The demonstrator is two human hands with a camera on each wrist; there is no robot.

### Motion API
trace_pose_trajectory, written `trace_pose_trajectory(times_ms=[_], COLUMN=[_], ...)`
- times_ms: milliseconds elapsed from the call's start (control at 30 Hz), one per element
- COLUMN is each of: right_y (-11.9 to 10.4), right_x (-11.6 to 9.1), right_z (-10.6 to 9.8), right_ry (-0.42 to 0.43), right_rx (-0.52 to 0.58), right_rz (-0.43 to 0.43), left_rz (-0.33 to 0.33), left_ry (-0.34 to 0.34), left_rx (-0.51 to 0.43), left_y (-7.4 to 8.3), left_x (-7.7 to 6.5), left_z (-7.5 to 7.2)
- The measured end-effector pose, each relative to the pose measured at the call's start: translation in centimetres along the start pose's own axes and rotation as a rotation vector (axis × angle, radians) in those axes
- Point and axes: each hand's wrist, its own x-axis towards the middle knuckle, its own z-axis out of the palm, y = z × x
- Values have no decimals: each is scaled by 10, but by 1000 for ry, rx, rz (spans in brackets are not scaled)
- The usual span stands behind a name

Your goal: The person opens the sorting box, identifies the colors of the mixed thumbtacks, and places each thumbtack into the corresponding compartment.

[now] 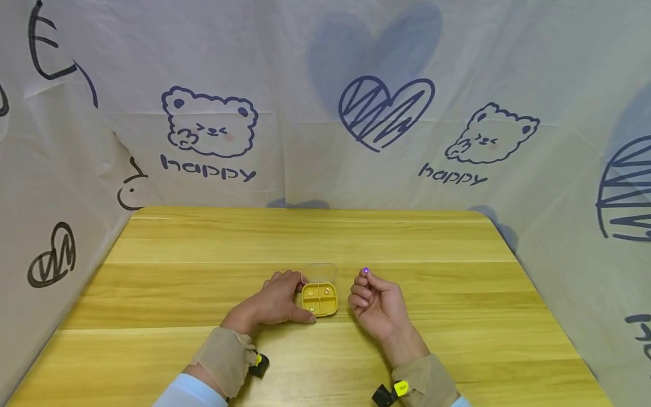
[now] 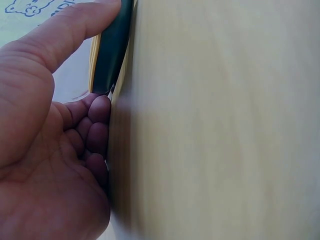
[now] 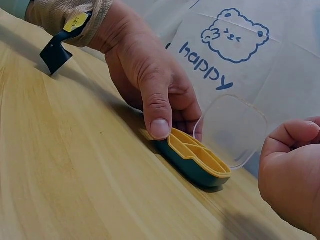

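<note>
A small pill box point(image 1: 328, 307) with a yellow divided inside stands on the table, its clear lid point(image 1: 320, 272) raised at the far side. Tiny pieces lie in three of its compartments; the near right one looks bare. My left hand point(image 1: 272, 301) holds the box from the left, thumb at the near corner and fingers behind. The dark green outer shell point(image 3: 197, 172) shows in the right wrist view. To the right of the box, my right hand point(image 1: 381, 308) pinches a small shiny purple bead point(image 1: 365, 271) between thumb and forefinger, palm turned up and other fingers curled.
The wood-grain table point(image 1: 213, 237) reaches back to a pale cloth point(image 1: 295, 141) with bear and heart drawings, which hangs behind and along both sides. Each wrist wears a beige wrap with a small black camera mount point(image 1: 259, 365).
</note>
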Motion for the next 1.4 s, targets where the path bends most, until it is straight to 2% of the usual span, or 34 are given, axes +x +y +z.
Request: trace_pose_trajectory(times_ms=[133,467,800,933,1033,1167,1300,1400], right_y=[-1,-2,-2,-1,-1,-4,-5,-2], right_x=[0,0,2,4,6,8,9,9], right_z=[0,1,5,10,14,17,21,22], right_ry=[-19,-22,43,76,125,159,127,92], right_rx=[10,-46,-403,-596,-788,-1164,-1529,-1742], right_rz=[2,-11,-95,-126,-141,-137,-141,-169], left_rz=[3,5,3,6,3,1,-7,-6], left_ry=[3,2,8,6,3,4,4,-2], left_rx=[-9,-11,2,3,-3,-3,-11,-19], left_y=[0,1,-1,-1,-1,-1,-1,0], left_x=[0,-1,-1,-1,-1,-1,-1,-1], left_z=[0,0,1,1,1,0,0,0])
